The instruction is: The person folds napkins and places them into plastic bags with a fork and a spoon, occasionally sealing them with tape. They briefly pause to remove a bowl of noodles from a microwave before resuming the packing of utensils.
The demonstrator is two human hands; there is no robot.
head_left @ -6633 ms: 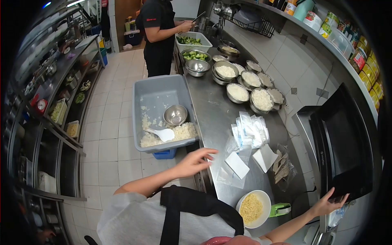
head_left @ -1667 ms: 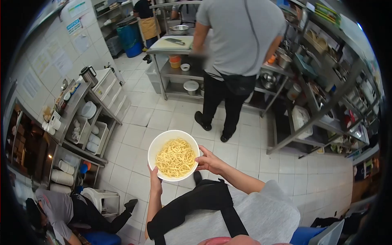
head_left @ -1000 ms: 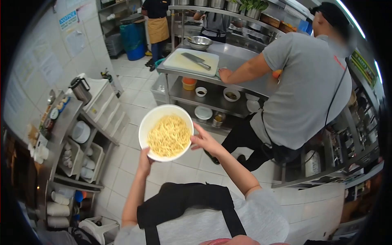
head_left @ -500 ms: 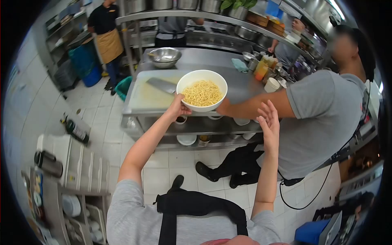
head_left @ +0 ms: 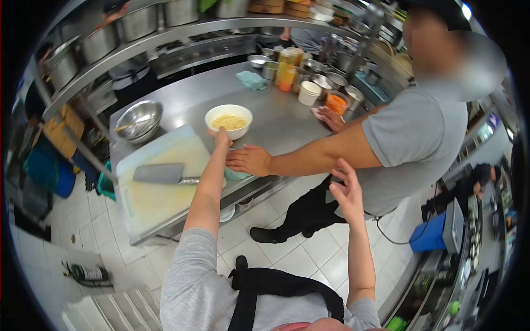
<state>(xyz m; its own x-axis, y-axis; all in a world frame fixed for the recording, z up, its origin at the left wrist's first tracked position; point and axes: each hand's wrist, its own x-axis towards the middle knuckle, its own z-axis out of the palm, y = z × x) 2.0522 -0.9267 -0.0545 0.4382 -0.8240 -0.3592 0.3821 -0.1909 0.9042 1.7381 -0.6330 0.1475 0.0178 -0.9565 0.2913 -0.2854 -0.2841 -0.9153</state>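
My left hand (head_left: 221, 138) grips the near rim of a white bowl (head_left: 240, 133), thumb over the edge and fingers below it. Yellow noodles (head_left: 227, 122) lie inside the bowl, which is at the steel table (head_left: 185, 105), just past the corner of the cutting board. My right hand (head_left: 348, 193) is raised in the air with its fingers apart, holding nothing. Under my left forearm, a cleaver (head_left: 159, 173) lies on the white cutting board (head_left: 149, 207). A co-worker's hand (head_left: 249, 160) rests at the table edge beside my left wrist.
Metal bowls (head_left: 139, 120) stand at the table's left. A green cloth (head_left: 252, 80), sauce bottles (head_left: 287, 69), a white tub (head_left: 309, 92) and an orange-filled container (head_left: 336, 102) are farther back. The co-worker in grey (head_left: 417, 129) stands close on my right. A pot shelf (head_left: 138, 38) crosses above.
My view has turned right. The noodle bowl in my left hand has gone farther away, over the table. The co-worker's near hand now shows at the table edge. My right hand stays raised.
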